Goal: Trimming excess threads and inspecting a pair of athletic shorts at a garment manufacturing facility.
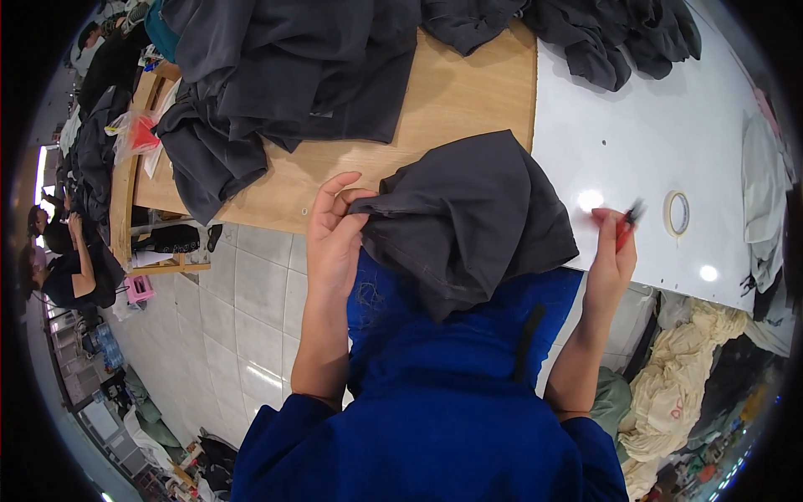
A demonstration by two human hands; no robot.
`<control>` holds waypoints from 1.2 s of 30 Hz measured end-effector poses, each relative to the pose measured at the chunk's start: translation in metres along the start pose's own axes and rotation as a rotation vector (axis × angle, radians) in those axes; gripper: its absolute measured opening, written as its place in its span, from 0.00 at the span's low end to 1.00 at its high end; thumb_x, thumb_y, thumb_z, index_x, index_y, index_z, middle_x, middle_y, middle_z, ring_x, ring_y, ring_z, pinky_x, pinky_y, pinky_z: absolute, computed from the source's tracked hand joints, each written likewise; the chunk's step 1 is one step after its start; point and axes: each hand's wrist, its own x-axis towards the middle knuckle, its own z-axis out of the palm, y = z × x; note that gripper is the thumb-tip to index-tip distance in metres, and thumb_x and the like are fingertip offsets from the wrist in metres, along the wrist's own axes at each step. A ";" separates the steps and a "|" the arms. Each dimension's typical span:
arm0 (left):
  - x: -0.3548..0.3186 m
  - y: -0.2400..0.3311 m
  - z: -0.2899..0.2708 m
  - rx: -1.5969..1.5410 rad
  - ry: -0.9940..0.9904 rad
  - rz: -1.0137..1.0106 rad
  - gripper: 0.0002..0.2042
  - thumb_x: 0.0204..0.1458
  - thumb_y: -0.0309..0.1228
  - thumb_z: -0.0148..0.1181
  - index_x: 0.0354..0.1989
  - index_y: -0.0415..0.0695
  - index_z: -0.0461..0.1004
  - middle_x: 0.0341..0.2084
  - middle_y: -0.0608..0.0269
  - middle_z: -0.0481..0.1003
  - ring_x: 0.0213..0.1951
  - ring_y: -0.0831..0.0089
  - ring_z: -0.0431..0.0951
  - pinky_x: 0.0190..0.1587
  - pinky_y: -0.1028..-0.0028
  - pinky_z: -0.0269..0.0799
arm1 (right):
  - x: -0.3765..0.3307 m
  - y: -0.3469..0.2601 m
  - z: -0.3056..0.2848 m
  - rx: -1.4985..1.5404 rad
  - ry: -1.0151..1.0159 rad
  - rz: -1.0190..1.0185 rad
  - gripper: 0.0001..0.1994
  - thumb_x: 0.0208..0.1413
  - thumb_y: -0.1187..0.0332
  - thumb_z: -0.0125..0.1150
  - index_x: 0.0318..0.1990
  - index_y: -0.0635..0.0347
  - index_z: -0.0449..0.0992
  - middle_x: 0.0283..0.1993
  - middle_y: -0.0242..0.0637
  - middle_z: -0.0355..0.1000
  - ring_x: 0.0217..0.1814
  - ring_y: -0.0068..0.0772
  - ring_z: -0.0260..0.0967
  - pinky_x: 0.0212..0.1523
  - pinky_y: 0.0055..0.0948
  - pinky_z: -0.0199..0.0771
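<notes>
A dark grey garment (468,209) lies bunched over my lap and the table's near edge. My left hand (330,247) pinches its left edge between thumb and fingers, where a seam or fold shows. Off to the garment's right, over the white tabletop, my right hand (612,272) is closed around red-handled thread snips (624,233). Their dark tip points up and away, smeared by motion, and does not touch the cloth. Loose thread ends (368,294) cling to the blue cloth on my lap, near my left wrist.
Dark grey garments (293,67) are heaped on the wooden tabletop (468,92). More lie on the white tabletop (577,142), where a tape roll (670,216) rests at right. Cream cloth (669,376) is piled below right. Other people (75,268) sit at far left.
</notes>
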 end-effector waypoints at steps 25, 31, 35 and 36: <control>0.010 0.003 -0.014 0.742 0.095 0.531 0.18 0.47 0.13 0.49 0.47 0.41 0.70 0.37 0.65 0.65 0.30 0.85 0.63 0.30 0.84 0.61 | -0.006 -0.021 0.024 -0.384 -0.650 -0.413 0.11 0.46 0.75 0.61 0.40 0.62 0.76 0.49 0.35 0.71 0.47 0.39 0.63 0.50 0.32 0.63; 0.007 0.003 -0.007 0.352 0.147 0.111 0.17 0.49 0.13 0.47 0.47 0.42 0.69 0.51 0.62 0.63 0.38 0.83 0.69 0.37 0.83 0.64 | -0.020 -0.011 0.011 -0.643 -0.809 -0.547 0.07 0.44 0.67 0.65 0.28 0.59 0.76 0.60 0.33 0.64 0.57 0.43 0.55 0.59 0.40 0.48; 0.011 -0.013 -0.013 0.409 0.095 0.296 0.16 0.47 0.13 0.46 0.43 0.42 0.72 0.51 0.62 0.62 0.41 0.80 0.69 0.40 0.82 0.65 | -0.017 0.005 0.015 -0.575 -0.852 -0.390 0.11 0.45 0.66 0.63 0.37 0.57 0.75 0.60 0.29 0.65 0.56 0.41 0.54 0.60 0.40 0.44; 0.011 -0.015 -0.017 0.514 0.046 0.300 0.15 0.47 0.13 0.46 0.39 0.41 0.73 0.51 0.62 0.62 0.43 0.79 0.69 0.42 0.81 0.64 | -0.012 0.007 0.016 -0.456 -0.842 -0.362 0.11 0.51 0.66 0.60 0.41 0.59 0.74 0.53 0.29 0.70 0.51 0.31 0.58 0.57 0.32 0.49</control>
